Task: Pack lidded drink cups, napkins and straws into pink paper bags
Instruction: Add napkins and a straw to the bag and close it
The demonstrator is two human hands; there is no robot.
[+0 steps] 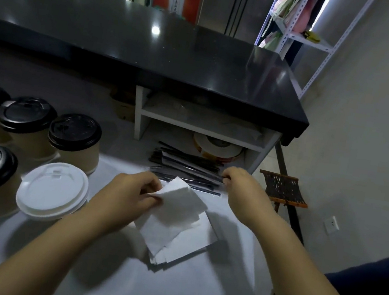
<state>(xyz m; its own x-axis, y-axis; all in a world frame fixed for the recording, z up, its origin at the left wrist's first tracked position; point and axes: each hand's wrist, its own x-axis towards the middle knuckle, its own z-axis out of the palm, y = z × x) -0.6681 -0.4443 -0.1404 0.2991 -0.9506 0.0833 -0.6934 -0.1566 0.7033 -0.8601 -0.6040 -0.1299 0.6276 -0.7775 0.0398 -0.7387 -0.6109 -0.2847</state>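
Lidded cups (74, 137) stand upright at left, white napkins (183, 240) lie stacked centrally, dark straws (185, 167) piled just behind.

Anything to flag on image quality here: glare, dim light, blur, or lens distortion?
Head view: dim overall; lamp glare spots on the black counter; wide-angle distortion bends the counter edge and shelf rack; far background soft; left hand gripping a napkin and right hand pinching a straw are sharp enough to read.

left grip (128, 195) pinching a white napkin (180, 203), right grip (241, 183) pinching black straws (183, 164), lidded cups (74, 138) at left
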